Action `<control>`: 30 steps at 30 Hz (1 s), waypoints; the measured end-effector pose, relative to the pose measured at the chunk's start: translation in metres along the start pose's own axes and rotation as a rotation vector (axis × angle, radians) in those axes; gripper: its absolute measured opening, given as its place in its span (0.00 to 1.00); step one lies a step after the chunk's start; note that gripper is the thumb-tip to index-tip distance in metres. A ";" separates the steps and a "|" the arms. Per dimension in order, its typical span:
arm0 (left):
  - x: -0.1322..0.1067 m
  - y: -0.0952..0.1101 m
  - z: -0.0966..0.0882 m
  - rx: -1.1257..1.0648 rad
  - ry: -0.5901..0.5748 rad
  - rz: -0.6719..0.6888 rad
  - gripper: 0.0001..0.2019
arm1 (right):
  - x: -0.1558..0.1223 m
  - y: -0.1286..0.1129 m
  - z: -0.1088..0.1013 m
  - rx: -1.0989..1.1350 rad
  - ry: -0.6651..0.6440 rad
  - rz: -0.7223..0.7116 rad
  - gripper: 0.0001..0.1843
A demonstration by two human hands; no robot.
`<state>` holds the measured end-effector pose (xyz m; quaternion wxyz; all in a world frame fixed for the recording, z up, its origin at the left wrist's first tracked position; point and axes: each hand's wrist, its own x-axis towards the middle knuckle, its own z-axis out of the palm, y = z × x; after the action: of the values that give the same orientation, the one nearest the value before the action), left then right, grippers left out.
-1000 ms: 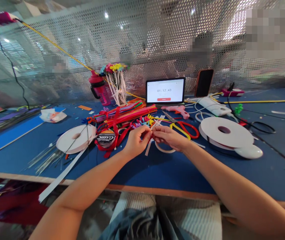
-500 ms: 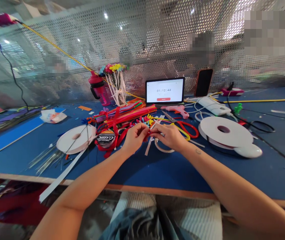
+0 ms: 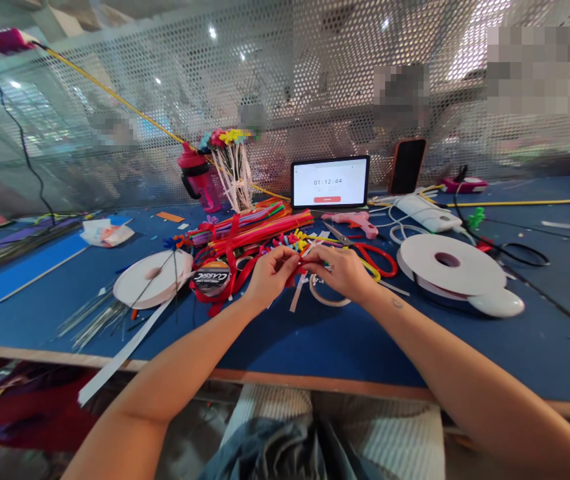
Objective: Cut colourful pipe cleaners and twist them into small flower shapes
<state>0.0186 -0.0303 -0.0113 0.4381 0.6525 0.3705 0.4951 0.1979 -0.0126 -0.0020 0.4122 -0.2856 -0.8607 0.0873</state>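
My left hand (image 3: 269,275) and my right hand (image 3: 341,269) meet over the blue table (image 3: 315,340), fingertips pinched together on a small red pipe cleaner piece (image 3: 299,269). Both hands are closed on it. Just behind them lies a bundle of red and coloured pipe cleaners (image 3: 252,233) and a row of small coloured pieces (image 3: 289,241). A thin tape ring (image 3: 325,297) lies under my right hand. Red-and-yellow scissors (image 3: 372,259) lie to its right.
Two white ribbon reels (image 3: 151,277) (image 3: 452,263), loose wires (image 3: 89,317), a black tape roll (image 3: 211,277), a pink glue gun (image 3: 357,221), a tablet timer (image 3: 330,181), a phone (image 3: 407,165), a pink bottle (image 3: 197,175), finished flowers (image 3: 229,160). Mesh screen behind.
Both hands lifted slightly away from me, and my right hand turned its wrist outward while still pinching the red piece. The timer advanced by a second.
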 end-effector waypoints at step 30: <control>-0.002 0.010 0.005 -0.219 -0.011 -0.124 0.13 | 0.004 0.005 0.006 0.711 0.122 0.321 0.12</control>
<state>0.0230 -0.0367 -0.0031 0.5384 0.5793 0.3516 0.5010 0.1934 -0.0060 -0.0045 0.5168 -0.2606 -0.6953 0.4261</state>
